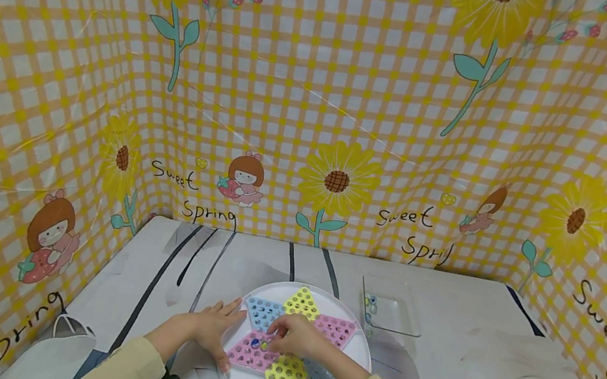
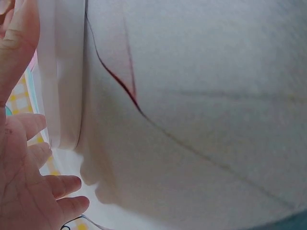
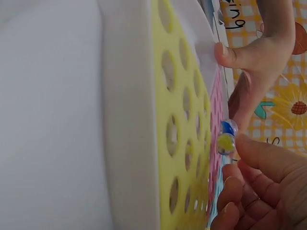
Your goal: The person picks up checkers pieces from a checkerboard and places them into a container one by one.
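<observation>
A round white Chinese checkers board point(image 1: 269, 295) with a star of blue, yellow and pink hole fields lies on the desk point(image 1: 459, 373), near its front edge. The left hand point(image 1: 216, 328) rests flat at the left rim of the board, its fingers point(image 2: 62, 184) straight and a little spread, holding nothing. The right hand point(image 1: 300, 338) is over the middle of the star, its fingers point(image 3: 261, 155) curled close together and touching a yellow marble point(image 3: 225, 143). This marble sits on the pink field, just beside a blue marble point(image 3: 229, 127); the two marbles touch each other. Behind the board to the right stands a clear plastic tray point(image 1: 397, 314) with a few marbles in its left corner. A yellow checked cloth with sunflowers point(image 1: 320, 86) surrounds the desk.
</observation>
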`<state>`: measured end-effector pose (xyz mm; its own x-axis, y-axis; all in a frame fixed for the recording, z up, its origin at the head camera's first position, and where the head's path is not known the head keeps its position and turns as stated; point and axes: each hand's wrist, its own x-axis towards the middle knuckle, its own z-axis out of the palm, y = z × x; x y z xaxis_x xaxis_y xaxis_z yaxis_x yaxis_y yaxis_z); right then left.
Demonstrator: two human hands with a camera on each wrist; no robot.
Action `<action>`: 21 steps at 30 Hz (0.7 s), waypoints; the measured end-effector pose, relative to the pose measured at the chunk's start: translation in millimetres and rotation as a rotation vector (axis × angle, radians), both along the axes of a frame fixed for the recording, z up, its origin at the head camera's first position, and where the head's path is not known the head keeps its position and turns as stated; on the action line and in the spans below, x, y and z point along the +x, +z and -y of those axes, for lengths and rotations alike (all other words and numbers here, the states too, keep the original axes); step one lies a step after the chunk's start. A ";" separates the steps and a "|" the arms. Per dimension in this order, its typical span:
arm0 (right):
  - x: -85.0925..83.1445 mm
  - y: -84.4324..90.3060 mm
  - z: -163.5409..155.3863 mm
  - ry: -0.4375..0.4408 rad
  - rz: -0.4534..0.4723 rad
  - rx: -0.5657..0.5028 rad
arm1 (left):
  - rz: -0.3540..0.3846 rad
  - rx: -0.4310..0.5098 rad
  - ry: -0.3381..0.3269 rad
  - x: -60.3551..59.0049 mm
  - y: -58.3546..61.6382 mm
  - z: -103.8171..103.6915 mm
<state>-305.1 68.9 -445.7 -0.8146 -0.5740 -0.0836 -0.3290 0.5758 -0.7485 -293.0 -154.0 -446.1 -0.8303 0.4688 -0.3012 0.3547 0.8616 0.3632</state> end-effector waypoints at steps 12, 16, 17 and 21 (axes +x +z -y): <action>1.6 -5.9 9.1 -0.028 0.009 0.063 | -0.001 -0.014 0.006 0.5 1.1 0.6; 2.5 -6.6 9.7 -0.026 -0.002 0.073 | 0.000 -0.006 0.007 0.8 1.3 -0.1; 2.8 -6.8 9.8 -0.024 -0.007 0.071 | 0.002 -0.004 0.007 0.8 1.4 -0.2; 3.2 -6.8 9.8 -0.013 -0.015 0.064 | 0.006 -0.006 0.011 0.9 2.0 0.7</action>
